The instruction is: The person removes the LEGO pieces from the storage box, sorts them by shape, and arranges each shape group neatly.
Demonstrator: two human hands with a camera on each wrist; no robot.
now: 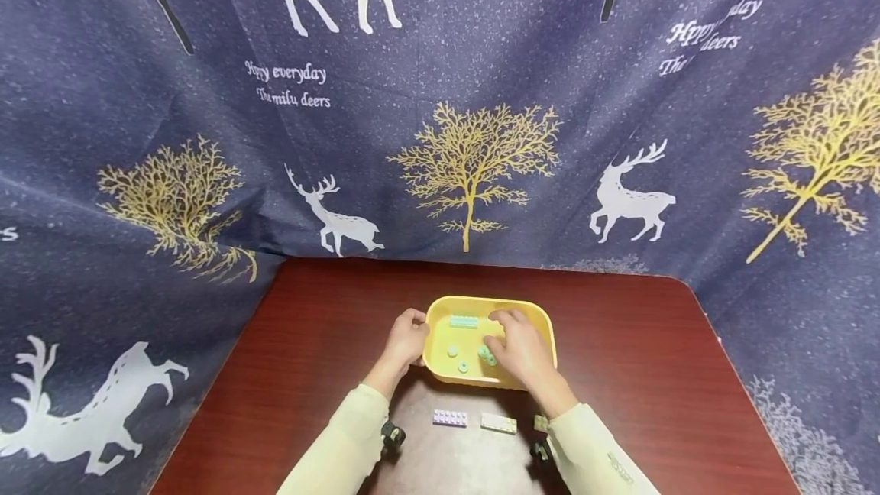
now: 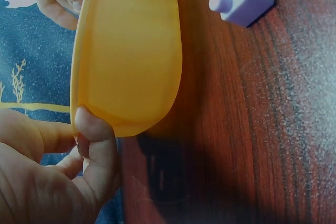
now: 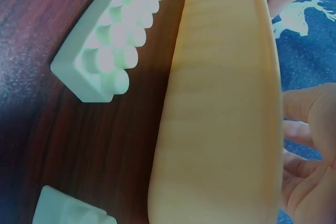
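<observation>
Dark blue fabric printed with white deer and golden trees [image 1: 440, 59] hangs beyond the far edge of the reddish-brown wooden table [image 1: 330, 304], where your yellow, round-cornered plastic bin [image 1: 440, 331] holds a mint-green studded brick [image 1: 464, 321] and small round mint-green pieces [image 1: 464, 367]. Your left hand [image 1: 407, 338] has thumb and fingers clamped on the bin's left rim; your right hand [image 1: 519, 344] reaches over its right side, thumb and fingers apart. Outside its near wall lie a purple studded brick [image 1: 450, 418] and two pale green bricks [image 1: 498, 423].
</observation>
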